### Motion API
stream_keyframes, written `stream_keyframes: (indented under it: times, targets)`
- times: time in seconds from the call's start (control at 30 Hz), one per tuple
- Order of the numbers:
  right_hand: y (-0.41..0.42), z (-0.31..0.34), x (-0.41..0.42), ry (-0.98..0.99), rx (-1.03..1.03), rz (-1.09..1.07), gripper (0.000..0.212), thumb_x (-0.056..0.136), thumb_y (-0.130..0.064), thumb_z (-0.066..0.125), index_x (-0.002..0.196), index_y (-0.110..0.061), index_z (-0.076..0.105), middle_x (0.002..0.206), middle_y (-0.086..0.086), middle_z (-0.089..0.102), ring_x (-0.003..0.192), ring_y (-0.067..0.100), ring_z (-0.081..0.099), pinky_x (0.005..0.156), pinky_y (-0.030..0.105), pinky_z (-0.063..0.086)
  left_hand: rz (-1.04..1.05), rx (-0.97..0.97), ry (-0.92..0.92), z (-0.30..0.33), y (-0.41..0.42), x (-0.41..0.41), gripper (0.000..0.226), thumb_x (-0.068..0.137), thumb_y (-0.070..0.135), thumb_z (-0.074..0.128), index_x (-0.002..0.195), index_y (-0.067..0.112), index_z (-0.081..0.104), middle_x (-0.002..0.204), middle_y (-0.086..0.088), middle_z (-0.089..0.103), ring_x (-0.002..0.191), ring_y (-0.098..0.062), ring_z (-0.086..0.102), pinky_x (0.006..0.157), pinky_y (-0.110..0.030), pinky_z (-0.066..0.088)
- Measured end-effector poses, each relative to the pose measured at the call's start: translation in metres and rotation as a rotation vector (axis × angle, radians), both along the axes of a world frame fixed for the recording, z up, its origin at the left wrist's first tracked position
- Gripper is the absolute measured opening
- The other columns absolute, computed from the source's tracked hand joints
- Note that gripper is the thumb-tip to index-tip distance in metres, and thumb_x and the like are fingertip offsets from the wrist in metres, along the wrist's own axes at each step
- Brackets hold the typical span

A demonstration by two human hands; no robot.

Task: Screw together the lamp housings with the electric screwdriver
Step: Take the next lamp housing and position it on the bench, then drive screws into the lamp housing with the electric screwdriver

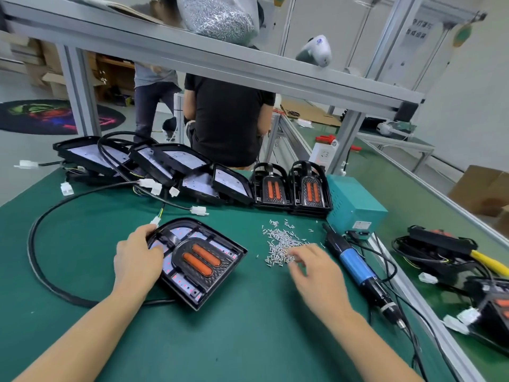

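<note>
**Hands on housing and screws at the green bench**

Left hand (137, 252) is pressed flat on the near-left corner of the lamp housing (201, 260), fingers spread over its black rim, pinning it to the green mat (220, 340). That housing lies face-up between the two hands, two orange lenses showing, its black cable (38, 260) looping away left of the left wrist.

Right hand (316, 268) sits over the near edge of the screw pile (281, 244), fingers curled down into the loose silver screws; it is blurred, so whether a screw is pinched I cannot tell.

Just right of the right hand lies the electric screwdriver (358, 268), blue-bodied, resting on the mat, nobody holding it. Beyond it stands a teal power box (355, 205).

Past the fingertips, a row of more housings (170, 164) leans along the far edge, two of them upright (292, 186) with orange lenses facing this way.
</note>
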State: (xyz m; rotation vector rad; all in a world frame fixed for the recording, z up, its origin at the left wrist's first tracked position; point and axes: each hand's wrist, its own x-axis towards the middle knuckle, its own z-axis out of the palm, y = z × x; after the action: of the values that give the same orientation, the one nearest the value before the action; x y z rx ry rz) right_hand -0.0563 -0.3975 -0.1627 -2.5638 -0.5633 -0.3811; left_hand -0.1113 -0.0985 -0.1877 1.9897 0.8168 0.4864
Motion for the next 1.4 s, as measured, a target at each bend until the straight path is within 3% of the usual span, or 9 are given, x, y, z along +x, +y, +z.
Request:
stream_keyframes:
  times: [0.17, 0.33, 0.5, 0.7, 0.83, 0.97, 1.07, 1.27, 1.4]
  targets:
    - [-0.058, 0.006, 0.031, 0.080, -0.179, -0.321, 0.045, 0.091, -0.021, 0.062, 0.134, -0.010, 0.053, 0.128, 0.009, 0.052, 0.119, 0.027, 0.046, 0.095, 0.034, 0.039, 0.025, 0.091, 0.052, 0.009, -0.004, 0.000, 0.046, 0.085, 0.006, 0.055, 0.129, 0.019, 0.054, 0.120, -0.014, 0.059, 0.113, -0.037, 0.047, 0.100, -0.048, 0.037]
    - [-0.089, 0.009, 0.044, 0.263, -0.341, -0.510, 0.040, 0.090, -0.033, 0.059, 0.119, -0.009, 0.047, 0.119, 0.011, 0.055, 0.107, 0.029, 0.048, 0.077, 0.034, 0.040, 0.000, 0.290, -0.067, 0.042, -0.015, 0.004, 0.037, 0.085, 0.006, 0.055, 0.120, 0.016, 0.059, 0.121, -0.012, 0.057, 0.115, -0.033, 0.043, 0.098, -0.045, 0.029]
    - [-0.084, 0.008, 0.048, 0.392, -0.323, -0.468, 0.036, 0.091, -0.029, 0.058, 0.118, -0.012, 0.041, 0.105, 0.007, 0.057, 0.086, 0.026, 0.050, 0.065, 0.032, 0.037, -0.304, 0.429, -0.199, 0.077, -0.054, 0.027, 0.020, 0.085, 0.012, 0.060, 0.098, 0.022, 0.070, 0.105, 0.005, 0.069, 0.102, -0.021, 0.058, 0.099, -0.038, 0.038]
    - [-0.077, 0.019, 0.049, 0.475, -0.324, -0.382, 0.033, 0.089, -0.024, 0.060, 0.105, -0.012, 0.034, 0.090, 0.006, 0.051, 0.075, 0.023, 0.048, 0.051, 0.028, 0.030, -0.719, 0.614, 0.178, 0.085, -0.103, 0.073, 0.020, 0.089, 0.015, 0.055, 0.091, 0.028, 0.069, 0.090, 0.013, 0.064, 0.098, -0.015, 0.059, 0.098, -0.035, 0.029]
    - [-0.074, 0.022, 0.050, 0.525, -0.257, -0.332, 0.034, 0.089, -0.027, 0.060, 0.109, -0.011, 0.038, 0.089, 0.005, 0.052, 0.072, 0.020, 0.048, 0.053, 0.027, 0.033, -0.759, 0.754, 0.391, 0.073, -0.121, 0.094, 0.016, 0.085, 0.009, 0.054, 0.078, 0.021, 0.060, 0.097, 0.000, 0.071, 0.094, -0.023, 0.060, 0.102, -0.041, 0.026]
    - [-0.070, 0.017, 0.051, 0.531, -0.256, -0.339, 0.045, 0.087, -0.029, 0.060, 0.123, -0.012, 0.040, 0.097, 0.005, 0.057, 0.079, 0.022, 0.054, 0.062, 0.029, 0.041, -0.763, 0.833, 0.547, 0.061, -0.129, 0.103, 0.028, 0.080, 0.021, 0.068, 0.064, 0.019, 0.045, 0.070, 0.004, 0.057, 0.079, -0.022, 0.055, 0.102, -0.043, 0.024]
    - [-0.070, 0.014, 0.053, 0.522, -0.263, -0.355, 0.046, 0.084, -0.029, 0.062, 0.123, -0.013, 0.042, 0.096, 0.004, 0.057, 0.080, 0.023, 0.056, 0.062, 0.028, 0.042, -0.757, 0.826, 0.586, 0.054, -0.132, 0.104, 0.033, 0.079, 0.024, 0.070, 0.064, 0.019, 0.041, 0.061, 0.005, 0.047, 0.063, -0.017, 0.046, 0.104, -0.044, 0.023]
    - [-0.069, 0.013, 0.056, 0.534, -0.260, -0.355, 0.048, 0.083, -0.029, 0.062, 0.124, -0.015, 0.042, 0.095, 0.003, 0.057, 0.080, 0.022, 0.056, 0.060, 0.028, 0.041, -0.716, 0.855, 0.546, 0.053, -0.137, 0.099, 0.027, 0.076, -0.002, 0.049, 0.064, 0.016, 0.034, 0.059, 0.000, 0.039, 0.055, -0.018, 0.036, 0.105, -0.043, 0.024]
    - [-0.068, 0.014, 0.056, 0.552, -0.261, -0.347, 0.051, 0.083, -0.028, 0.063, 0.126, -0.014, 0.040, 0.099, 0.004, 0.056, 0.083, 0.022, 0.056, 0.060, 0.028, 0.042, -0.771, 0.868, 0.543, 0.053, -0.140, 0.098, 0.022, 0.082, 0.003, 0.047, 0.069, 0.015, 0.037, 0.066, 0.000, 0.042, 0.060, -0.018, 0.040, 0.084, -0.036, 0.035]
